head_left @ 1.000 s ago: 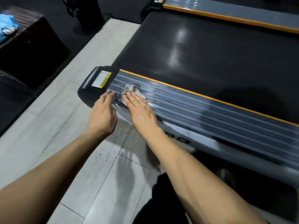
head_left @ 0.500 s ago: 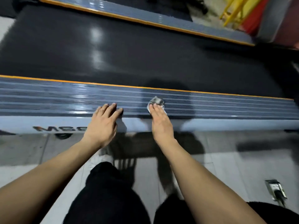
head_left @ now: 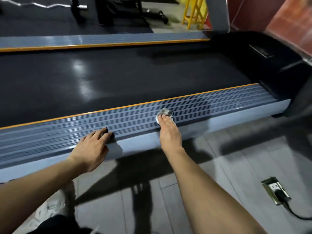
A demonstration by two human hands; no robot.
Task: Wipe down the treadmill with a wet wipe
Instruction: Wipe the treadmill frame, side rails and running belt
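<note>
Treadmill fills the upper and middle part of the head view, lying across it; dark running belt is flanked by two ribbed grey side rails, each edged with an orange strip. Near side rail runs from lower left up to the right. Wet wipe, crumpled and greyed with dirt, is pressed flat onto the ribs of the near side rail by the right hand. Fingers of the right hand are kept straight and together on top of the wet wipe; nothing is curled round it, so it is held down by pressure only. Part of the wet wipe is seen past the fingertips and at either side of them.

Left hand is laid on the same rail, well to the left of the wet wipe, fingers spread and loosely extended, tips resting on the ribs near the outer edge. Nothing is held in it.

Grey tiled floor is seen below the rail, with both forearms' shadows cast on it. A floor socket with a black plug and cable is set in the floor at lower right. A yellow stool is seen beyond the far side rail.
</note>
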